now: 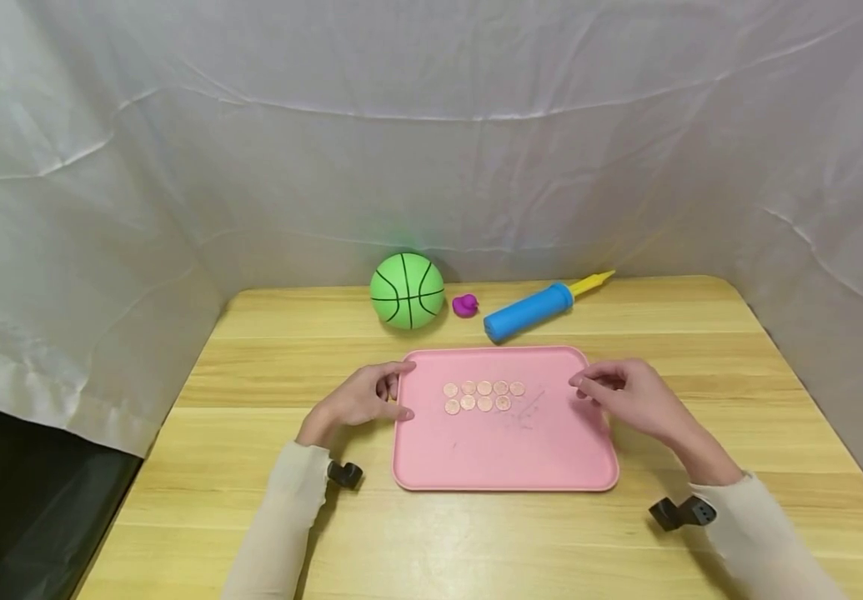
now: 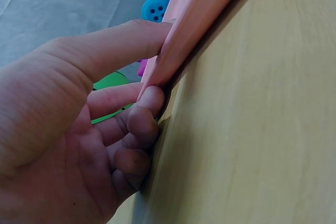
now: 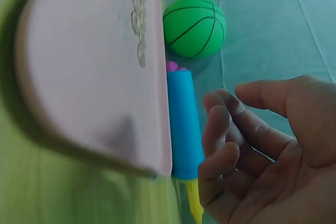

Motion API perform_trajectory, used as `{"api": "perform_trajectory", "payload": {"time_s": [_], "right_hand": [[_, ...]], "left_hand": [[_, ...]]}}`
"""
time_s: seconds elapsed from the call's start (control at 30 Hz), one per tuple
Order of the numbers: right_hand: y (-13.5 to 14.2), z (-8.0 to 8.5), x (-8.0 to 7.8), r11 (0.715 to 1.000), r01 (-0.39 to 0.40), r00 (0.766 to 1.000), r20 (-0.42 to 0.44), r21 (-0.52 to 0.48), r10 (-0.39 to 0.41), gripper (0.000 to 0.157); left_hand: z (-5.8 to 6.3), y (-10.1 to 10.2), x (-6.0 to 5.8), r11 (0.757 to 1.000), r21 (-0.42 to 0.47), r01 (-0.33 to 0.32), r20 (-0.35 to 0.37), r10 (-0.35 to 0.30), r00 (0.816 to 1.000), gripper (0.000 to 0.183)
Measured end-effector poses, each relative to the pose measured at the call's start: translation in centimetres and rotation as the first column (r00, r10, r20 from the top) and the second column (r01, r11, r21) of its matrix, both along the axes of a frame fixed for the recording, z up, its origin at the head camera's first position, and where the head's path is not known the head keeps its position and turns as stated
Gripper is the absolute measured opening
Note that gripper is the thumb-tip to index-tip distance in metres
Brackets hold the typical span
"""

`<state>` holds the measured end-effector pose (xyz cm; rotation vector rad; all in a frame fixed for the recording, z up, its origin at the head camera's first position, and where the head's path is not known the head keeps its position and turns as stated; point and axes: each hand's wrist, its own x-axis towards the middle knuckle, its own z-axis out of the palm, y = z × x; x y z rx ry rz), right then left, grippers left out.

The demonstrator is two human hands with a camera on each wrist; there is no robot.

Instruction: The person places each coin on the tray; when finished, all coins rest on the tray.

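Note:
A pink tray (image 1: 506, 458) lies on the wooden table with several copper-coloured coins (image 1: 484, 403) in two rows on it. My left hand (image 1: 359, 396) holds the tray's left edge. In the left wrist view the thumb (image 2: 131, 43) reaches over the rim, while the other fingers curl against its outer side. Near the tray's right edge hovers my right hand (image 1: 637, 396), its fingers loosely bent. Nothing shows between that hand's thumb and fingers (image 3: 218, 129) in the right wrist view, where a gap separates them from the tray (image 3: 89, 77).
Behind the tray stand a green ball with black lines (image 1: 408, 291), a small purple rubber duck (image 1: 465, 306) and a blue hand pump (image 1: 529, 312) with a yellow nozzle (image 1: 592, 282). Pale cloth (image 1: 476, 167) hangs at the back and sides of the table (image 1: 469, 542).

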<state>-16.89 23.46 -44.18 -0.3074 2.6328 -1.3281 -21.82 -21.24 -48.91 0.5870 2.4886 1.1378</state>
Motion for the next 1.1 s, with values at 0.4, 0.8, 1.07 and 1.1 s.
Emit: {"api": "perform_trajectory", "payload": {"time_s": [0.4, 0.8, 1.07, 1.1], "right_hand": [[4.4, -1.4, 1.3, 0.995, -0.035, 0.997, -0.063, 0.091, 0.041, 0.029], [7.4, -2.5, 1.4, 0.989, -0.081, 0.984, -0.148, 0.121, 0.099, 0.024], [9.1, -3.3, 2.8, 0.995, -0.031, 0.991, -0.128, 0.099, 0.044, 0.025], [9.4, -3.3, 3.0, 0.995, -0.021, 0.992, -0.118, 0.099, 0.033, 0.025]], "left_hand": [[0.0, 0.1, -0.3, 1.0, -0.002, 0.002, -0.016, -0.002, 1.0, 0.089], [0.0, 0.1, -0.1, 1.0, -0.003, 0.001, -0.012, -0.001, 1.0, 0.089], [0.0, 0.1, 0.1, 1.0, -0.02, 0.006, -0.02, -0.006, 1.0, 0.088], [0.0, 0.1, 0.1, 1.0, -0.019, 0.007, -0.02, -0.007, 1.0, 0.088]]}}
